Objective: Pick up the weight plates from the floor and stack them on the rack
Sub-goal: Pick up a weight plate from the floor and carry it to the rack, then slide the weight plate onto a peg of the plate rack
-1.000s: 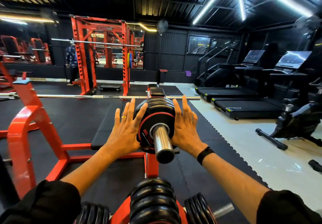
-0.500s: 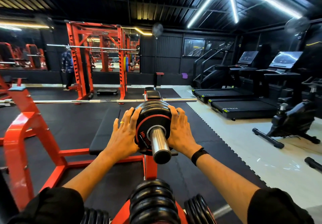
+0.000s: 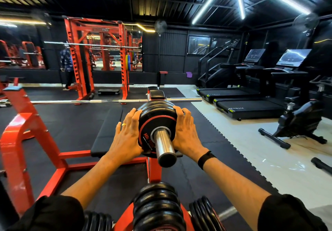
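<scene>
"FITNESS" on weight plate (image 3: pixel 158 123); "FITNESS" on power rack crossbeam (image 3: pixel 105 30).

A: Where does the one view sit?
B: On the person's head, facing forward and slightly down, wide-angle, edges bowed.
A: How near?
B: Close: both forearms rise from the bottom corners to the chrome peg (image 3: pixel 163 144) at centre frame; treadmills (image 3: pixel 249 108) lie far right.
</scene>
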`<state>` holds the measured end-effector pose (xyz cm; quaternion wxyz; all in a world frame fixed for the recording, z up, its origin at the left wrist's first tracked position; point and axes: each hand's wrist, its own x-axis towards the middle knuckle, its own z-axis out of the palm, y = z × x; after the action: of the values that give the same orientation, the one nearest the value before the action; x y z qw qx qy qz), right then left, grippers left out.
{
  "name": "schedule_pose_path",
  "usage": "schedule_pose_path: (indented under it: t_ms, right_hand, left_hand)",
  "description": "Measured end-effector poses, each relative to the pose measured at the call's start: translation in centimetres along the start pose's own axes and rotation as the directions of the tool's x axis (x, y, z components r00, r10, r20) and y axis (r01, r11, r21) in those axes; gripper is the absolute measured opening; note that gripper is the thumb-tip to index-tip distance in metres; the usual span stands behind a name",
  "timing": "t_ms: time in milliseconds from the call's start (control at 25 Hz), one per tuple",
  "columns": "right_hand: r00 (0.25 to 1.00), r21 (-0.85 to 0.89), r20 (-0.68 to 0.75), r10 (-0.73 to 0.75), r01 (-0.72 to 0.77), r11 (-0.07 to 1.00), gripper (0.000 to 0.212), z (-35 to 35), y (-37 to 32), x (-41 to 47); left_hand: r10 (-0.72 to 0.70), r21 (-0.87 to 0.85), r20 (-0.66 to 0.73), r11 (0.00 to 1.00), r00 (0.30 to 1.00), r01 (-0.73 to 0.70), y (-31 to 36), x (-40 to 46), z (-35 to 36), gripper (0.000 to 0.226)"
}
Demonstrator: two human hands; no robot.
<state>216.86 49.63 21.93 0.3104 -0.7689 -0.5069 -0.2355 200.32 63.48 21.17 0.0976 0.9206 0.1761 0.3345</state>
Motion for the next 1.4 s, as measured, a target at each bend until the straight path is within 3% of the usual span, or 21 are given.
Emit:
schedule_pose_path:
  t_ms: [200, 400, 520, 600, 680, 800, 1000, 1160, 1400]
  right_hand:
    - [1.000, -0.026, 0.022, -0.006, 0.007, 1.000, 0.099, 0.1, 0.4, 0.1]
    - [0.989, -0.050, 0.116, 0.092, -0.087, 0.995, 0.106, -0.5, -0.4, -0.1]
    - [0.919, 0.037, 0.322, 0.226, -0.251, 0.967, 0.125, -0.7, 1.2, -3.6]
    - [0.829, -0.049, 0.488, 0.274, -0.287, 0.957, 0.123, -1.2, 3.3, -8.0]
    - [0.770, -0.111, 0.536, 0.345, -0.341, 0.933, 0.117, -2.6, 5.5, -12.0]
    - [0.749, -0.142, 0.481, 0.455, -0.446, 0.884, 0.112, -7.0, 8.4, -15.9]
    - [0.752, -0.181, 0.260, 0.605, -0.578, 0.796, 0.104, -19.2, 12.6, -23.7]
    - [0.615, -0.230, 0.016, 0.788, -0.765, 0.602, 0.105, -31.0, 15.7, -34.5]
    - [0.366, -0.171, -0.104, 0.925, -0.923, 0.346, 0.105, -46.9, 15.8, -52.2]
  left_hand:
    - [0.001, 0.013, 0.006, 1.000, 1.000, -0.001, -0.2, -0.2, 0.0, 0.127]
    - [-0.123, 0.096, 0.008, 0.988, 0.992, 0.121, 1.1, -0.2, -0.1, 0.124]
    - [-0.213, -0.121, 0.028, 0.969, 0.977, 0.215, 3.2, -0.6, 0.1, 0.120]
    - [-0.190, -0.312, -0.108, 0.938, 0.976, 0.148, 5.5, -0.4, -0.1, 0.097]
    - [-0.146, -0.350, -0.175, 0.934, 0.974, 0.077, 9.1, 0.8, -0.5, 0.072]
    - [0.006, -0.327, 0.049, 0.945, 0.999, 0.010, 16.9, 2.4, 1.2, 0.063]
    - [0.259, -0.539, 0.326, 0.841, 0.909, -0.046, 29.8, -0.8, 9.3, 0.056]
    - [0.432, -0.595, 0.449, 0.798, 0.782, -0.099, 40.4, -5.0, 13.5, 0.053]
    - [0.639, -0.704, 0.448, 0.683, 0.625, -0.194, 59.4, -14.9, 16.1, 0.051]
